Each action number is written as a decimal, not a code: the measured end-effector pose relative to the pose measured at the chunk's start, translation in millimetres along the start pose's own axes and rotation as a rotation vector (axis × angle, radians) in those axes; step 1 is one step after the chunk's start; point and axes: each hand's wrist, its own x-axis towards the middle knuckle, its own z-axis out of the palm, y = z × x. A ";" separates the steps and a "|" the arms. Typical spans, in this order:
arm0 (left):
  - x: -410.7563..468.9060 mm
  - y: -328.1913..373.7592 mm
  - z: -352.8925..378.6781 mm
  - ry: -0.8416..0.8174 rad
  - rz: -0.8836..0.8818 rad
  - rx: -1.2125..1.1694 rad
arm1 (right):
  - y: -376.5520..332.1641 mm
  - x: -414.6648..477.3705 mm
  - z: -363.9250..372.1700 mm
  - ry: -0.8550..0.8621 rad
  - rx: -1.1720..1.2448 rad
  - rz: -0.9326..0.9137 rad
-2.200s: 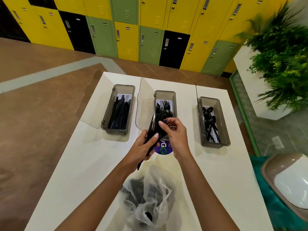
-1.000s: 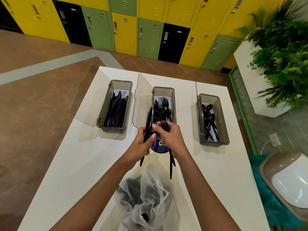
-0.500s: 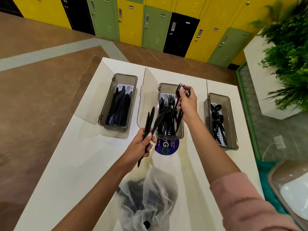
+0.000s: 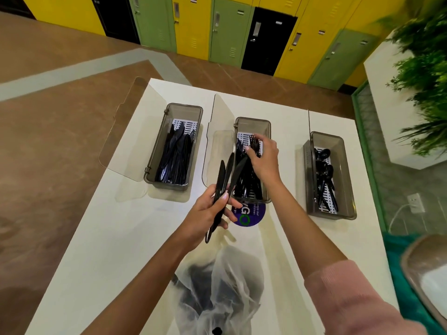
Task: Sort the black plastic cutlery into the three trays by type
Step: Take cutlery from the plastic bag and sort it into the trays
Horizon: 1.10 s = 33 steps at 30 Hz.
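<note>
Nearest to us, a thin plastic bag (image 4: 219,293) is lying crumpled on the white surface (image 4: 116,238), with dark cutlery showing through it; we judge a fair share of the sorting is not yet done. The bag is slack and open-mouthed, so a careless reach is likely to drag it or spill pieces toward the near edge.

Above it, the left hand (image 4: 208,211) is closing its fingers (image 4: 223,197) around a small bundle of knives (image 4: 223,187), blades fanning upward. The grip is sitting low on the handles and the pieces are splaying apart. We are flagging this as the main risk: one knife could slip free, or a blade tip could fall into the middle tray (image 4: 252,122) close behind it, which is holding forks (image 4: 245,180).

The right hand (image 4: 264,159) is hovering over that middle tray, fingers loosely curled just above the fork heads. We cannot tell whether they are pinching a fork or are empty. If a fork is being let go from there, it may land crosswise on the pile or catch on other tines.

Farther left, the knife tray (image 4: 185,108) is standing well apart from the left hand, its clear lid (image 4: 125,131) overhanging the surface edge. Crossing to it with a loose bundle is inviting a drop, and a knock on that lid could shift the tray. Farther right, the spoon tray (image 4: 327,139) is standing near the surface's right edge.
</note>
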 end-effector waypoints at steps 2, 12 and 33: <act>-0.8 2.0 1.8 -0.004 0.008 -0.004 | -14.1 -16.1 -8.3 0.003 0.073 -0.043; -17.1 12.5 -0.3 -0.050 -0.017 0.016 | -47.0 -103.6 -10.4 -0.310 0.526 0.097; -45.3 10.7 -89.8 0.301 -0.031 0.099 | -149.3 -73.4 71.4 -0.336 0.460 0.062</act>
